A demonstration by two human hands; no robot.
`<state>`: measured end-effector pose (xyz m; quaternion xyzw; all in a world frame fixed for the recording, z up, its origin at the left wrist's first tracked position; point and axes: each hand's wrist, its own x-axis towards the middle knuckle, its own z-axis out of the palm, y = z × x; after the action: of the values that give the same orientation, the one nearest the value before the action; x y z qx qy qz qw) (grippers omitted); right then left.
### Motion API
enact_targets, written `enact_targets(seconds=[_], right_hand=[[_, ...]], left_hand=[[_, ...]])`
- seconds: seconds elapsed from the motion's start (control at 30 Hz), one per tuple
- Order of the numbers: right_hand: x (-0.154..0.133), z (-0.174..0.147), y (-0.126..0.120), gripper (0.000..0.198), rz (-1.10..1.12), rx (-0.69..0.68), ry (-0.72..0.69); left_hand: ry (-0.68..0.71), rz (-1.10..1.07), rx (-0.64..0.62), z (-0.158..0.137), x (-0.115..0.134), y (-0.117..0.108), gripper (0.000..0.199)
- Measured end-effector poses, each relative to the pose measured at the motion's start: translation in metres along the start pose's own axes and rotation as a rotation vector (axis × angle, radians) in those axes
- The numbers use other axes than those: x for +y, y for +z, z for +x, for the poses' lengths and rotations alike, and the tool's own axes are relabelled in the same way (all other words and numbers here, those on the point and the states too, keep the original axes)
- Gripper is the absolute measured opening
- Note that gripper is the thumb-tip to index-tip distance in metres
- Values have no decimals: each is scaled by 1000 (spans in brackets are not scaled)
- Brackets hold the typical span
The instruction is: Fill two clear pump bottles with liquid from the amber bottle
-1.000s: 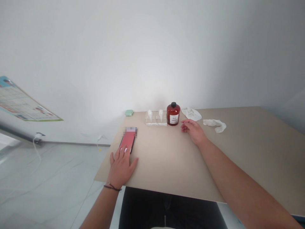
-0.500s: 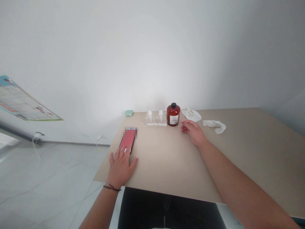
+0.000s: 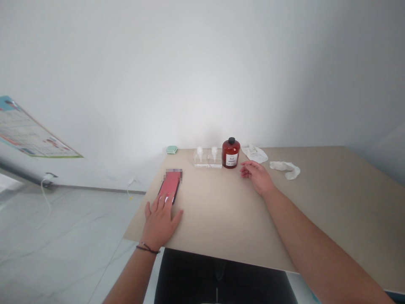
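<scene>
My left hand lies spread on the table at the left, its fingertips over the lower end of a smartphone with a pink-red screen. A dark cord bracelet circles that wrist. Resting on its side to the right, my right hand has loosely curled fingers, a gap below the thumb side and nothing in it. Just beyond its fingertips stands a dark red bottle with a black cap and white label, not touched. Left of the bottle is a clear holder with two white-tipped pieces standing in it.
A small green case sits at the table's back left corner. Crumpled white tissues lie right of my right hand, with another tissue behind it. The beige table meets the wall. A poster hangs at left.
The view has shifted very slightly. Both hands and the objects on the table keep their places.
</scene>
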<state>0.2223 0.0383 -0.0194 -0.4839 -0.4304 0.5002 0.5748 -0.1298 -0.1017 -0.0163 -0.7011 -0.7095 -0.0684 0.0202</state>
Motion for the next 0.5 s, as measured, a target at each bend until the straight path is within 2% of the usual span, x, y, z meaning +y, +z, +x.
enact_targets(seconds=[0.5], right_hand=[[-1,0,1,17,14,4,7]], left_hand=[[4,3,10,0,-2,1,63]])
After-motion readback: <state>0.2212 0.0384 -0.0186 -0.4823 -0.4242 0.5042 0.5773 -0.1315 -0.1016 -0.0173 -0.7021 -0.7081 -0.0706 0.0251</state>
